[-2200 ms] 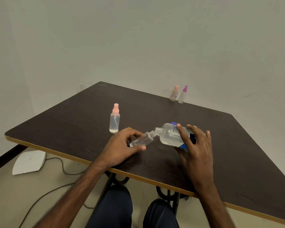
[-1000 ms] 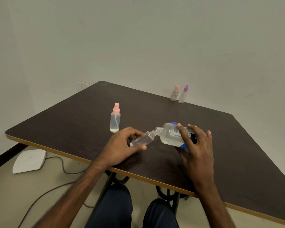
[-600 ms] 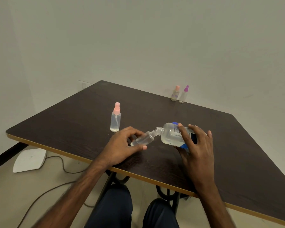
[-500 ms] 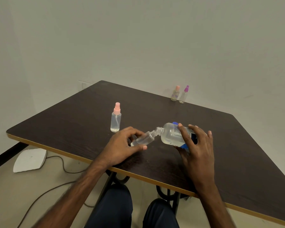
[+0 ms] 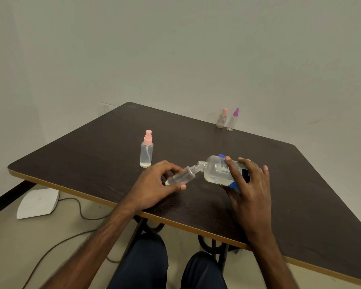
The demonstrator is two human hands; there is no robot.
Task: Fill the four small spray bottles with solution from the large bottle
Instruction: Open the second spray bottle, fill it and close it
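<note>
The left hand (image 5: 154,185) is pinching the uncapped small spray bottle (image 5: 180,176) between thumb and curled fingers, holding it tilted low over the table (image 5: 92,155), its open neck sticking out past the fingertips. The right hand (image 5: 248,190) is wrapping round the large bottle (image 5: 215,170), tipping its mouth against that neck.

- The person is wearing dark navy trousers (image 5: 146,268); the plain cloth is lying smooth over both thighs, which are showing at the bottom of the view.
- The left forearm (image 5: 96,243) and right forearm (image 5: 269,255) are showing bare as far as they are in view.
- The left grip (image 5: 154,186) and right grip (image 5: 250,192) are going bare too, nails showing trimmed short.
</note>
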